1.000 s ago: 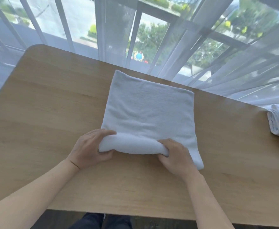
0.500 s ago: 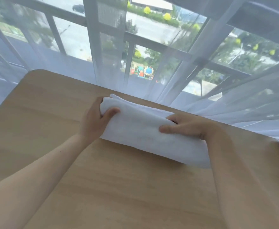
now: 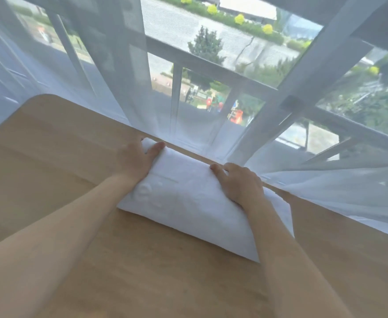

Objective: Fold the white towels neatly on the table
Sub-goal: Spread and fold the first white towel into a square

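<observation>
- The left hand [image 3: 135,160] lies on the far left end of the folded white towel [image 3: 188,203], thumb over the top and fingers curled round the end.
- The right hand [image 3: 240,183] rests on top near the far edge, fingers bent over it.
- The towel lies slantwise on the wooden tabletop [image 3: 50,168] — close to its far edge.
- Sheer curtain [image 3: 326,180] hangs just behind.

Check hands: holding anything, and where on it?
Both are on the folded white towel. The left hand grips its far left end, thumb on top. The right hand rests on its top far edge, towards the right; whether it grips cannot be told.
</observation>
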The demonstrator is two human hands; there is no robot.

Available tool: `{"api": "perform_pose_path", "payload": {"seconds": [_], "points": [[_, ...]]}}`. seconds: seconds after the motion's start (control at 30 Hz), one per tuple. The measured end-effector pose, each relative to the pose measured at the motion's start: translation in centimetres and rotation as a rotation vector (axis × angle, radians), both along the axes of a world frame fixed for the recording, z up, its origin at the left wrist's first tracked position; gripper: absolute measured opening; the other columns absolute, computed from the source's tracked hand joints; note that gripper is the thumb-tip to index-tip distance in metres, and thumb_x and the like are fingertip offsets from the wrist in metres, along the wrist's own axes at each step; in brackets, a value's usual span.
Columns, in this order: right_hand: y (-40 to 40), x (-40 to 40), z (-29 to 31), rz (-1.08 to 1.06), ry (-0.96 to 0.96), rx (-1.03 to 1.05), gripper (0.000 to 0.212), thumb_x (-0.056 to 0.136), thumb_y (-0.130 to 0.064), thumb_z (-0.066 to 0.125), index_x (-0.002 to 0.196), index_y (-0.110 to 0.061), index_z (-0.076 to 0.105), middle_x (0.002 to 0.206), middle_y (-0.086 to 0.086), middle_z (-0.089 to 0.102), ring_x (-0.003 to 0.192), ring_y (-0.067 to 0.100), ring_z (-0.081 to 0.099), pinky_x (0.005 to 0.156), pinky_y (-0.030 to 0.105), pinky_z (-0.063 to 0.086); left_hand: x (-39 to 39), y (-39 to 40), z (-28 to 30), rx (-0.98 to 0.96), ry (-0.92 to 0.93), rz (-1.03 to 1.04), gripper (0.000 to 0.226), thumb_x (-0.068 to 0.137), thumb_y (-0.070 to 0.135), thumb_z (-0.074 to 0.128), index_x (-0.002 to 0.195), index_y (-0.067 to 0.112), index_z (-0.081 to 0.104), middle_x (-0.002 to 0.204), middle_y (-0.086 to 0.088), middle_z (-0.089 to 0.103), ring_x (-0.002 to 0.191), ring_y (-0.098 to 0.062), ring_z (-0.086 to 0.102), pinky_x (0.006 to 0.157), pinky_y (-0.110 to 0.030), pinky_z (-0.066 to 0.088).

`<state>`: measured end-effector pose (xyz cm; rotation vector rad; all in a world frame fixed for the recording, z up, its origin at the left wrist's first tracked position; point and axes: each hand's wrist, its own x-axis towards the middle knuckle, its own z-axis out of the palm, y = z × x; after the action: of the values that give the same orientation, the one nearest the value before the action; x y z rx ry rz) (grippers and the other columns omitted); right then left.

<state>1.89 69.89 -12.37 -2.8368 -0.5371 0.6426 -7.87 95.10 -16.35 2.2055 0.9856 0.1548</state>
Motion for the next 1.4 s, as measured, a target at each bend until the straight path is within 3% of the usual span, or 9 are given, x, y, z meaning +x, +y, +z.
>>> {"api": "perform_pose_path", "payload": {"seconds": [0.17,0.27,0.33,0.47,0.57,0.67,1.07,1.27,1.4], "points": [[2.4,1.2,-0.2,-0.059,-0.013,-0.104,0.050,0.100,-0.055,0.025,0.097,-0.018,0.060,0.109,0.009,0.066,0.090,0.029,0.054,0.076,0.037,0.035,-1.4,-0.7,2.1,0.147,0.073,-0.016,0.060,0.091,0.072,0.042,0.128,0.025,0.049,0.116,-0.004,0.064,0.111,-0.034,0.057,0.080,-0.040,0.040],[1.9,-0.6,-0.7,-0.114,-0.145,0.009,0.052,0.102,-0.052,0.026,0.086,-0.017,0.061,0.096,0.009,0.067,0.095,0.033,0.061,0.075,0.039,0.037,-2.1,-2.1,3.7,0.319,-0.164,-0.171,0.053,0.091,0.053,0.048,0.131,0.018,0.051,0.135,-0.003,0.057,0.130,-0.030,0.047,0.106,-0.044,0.036],[1.5,-0.8,-0.2,-0.092,-0.216,0.029,0.046,0.104,-0.048,0.028,0.094,-0.017,0.061,0.101,0.006,0.066,0.101,0.030,0.060,0.084,0.040,0.036,-2.2,-4.6,4.6,0.285,-0.264,-0.416,0.056,0.088,0.050,0.045,0.134,0.019,0.054,0.144,0.000,0.054,0.141,-0.023,0.041,0.115,-0.041,0.029],[1.0,-4.2,1.7,-0.113,-0.488,0.208,0.031,0.104,-0.033,0.034,0.111,-0.017,0.061,0.111,0.002,0.064,0.104,0.026,0.058,0.094,0.038,0.035,-2.7,-9.7,3.9,0.482,0.096,-0.770,0.070,0.093,0.055,0.008,0.154,0.030,0.029,0.166,0.004,0.020,0.155,-0.020,0.007,0.125,-0.043,0.000],[1.2,-8.9,1.6,-0.135,-0.445,0.297,0.044,0.102,-0.040,0.028,0.128,-0.019,0.058,0.131,0.000,0.061,0.128,0.021,0.049,0.112,0.040,0.031,-2.3,-9.8,3.4,0.499,0.171,-0.764,0.072,0.093,0.052,-0.006,0.159,0.034,0.014,0.168,0.007,0.005,0.155,-0.018,-0.005,0.124,-0.044,-0.008],[0.8,-10.5,0.0,-0.123,-0.256,0.189,0.056,0.105,-0.047,0.022,0.155,-0.023,0.032,0.164,-0.003,0.025,0.153,0.015,0.011,0.124,0.039,0.002,-2.1,-9.6,2.9,0.534,0.197,-0.810,0.069,0.094,0.052,-0.008,0.159,0.035,0.007,0.168,0.008,0.002,0.154,-0.017,-0.008,0.123,-0.043,-0.009],[-4.3,-10.2,-1.1,-0.154,-0.300,0.026,0.064,0.100,-0.055,0.013,0.159,-0.032,0.010,0.168,-0.003,0.008,0.154,0.015,-0.005,0.124,0.036,-0.009,-5.1,-4.6,3.2,0.507,0.196,-0.774,0.066,0.097,0.062,0.003,0.158,0.038,-0.006,0.167,0.012,-0.012,0.151,-0.011,-0.020,0.122,-0.037,-0.013],[-5.3,-10.2,0.3,-0.329,-0.228,-0.113,0.061,0.102,-0.051,0.012,0.159,-0.034,0.000,0.168,-0.005,-0.007,0.153,0.020,-0.013,0.122,0.048,-0.012,-5.4,-4.2,3.3,0.438,0.264,-0.656,0.065,0.097,0.057,0.001,0.158,0.036,-0.011,0.165,0.009,-0.021,0.149,-0.013,-0.028,0.119,-0.041,-0.022],[-0.7,-11.3,0.7,-0.212,-0.285,0.093,0.059,0.099,-0.047,0.011,0.157,-0.044,0.001,0.167,-0.009,-0.009,0.153,0.017,-0.013,0.122,0.044,-0.015,-5.3,-8.6,3.2,0.423,0.121,-0.803,0.066,0.094,0.056,-0.007,0.156,0.036,-0.009,0.164,0.009,-0.018,0.152,-0.018,-0.019,0.122,-0.041,-0.016]]}}
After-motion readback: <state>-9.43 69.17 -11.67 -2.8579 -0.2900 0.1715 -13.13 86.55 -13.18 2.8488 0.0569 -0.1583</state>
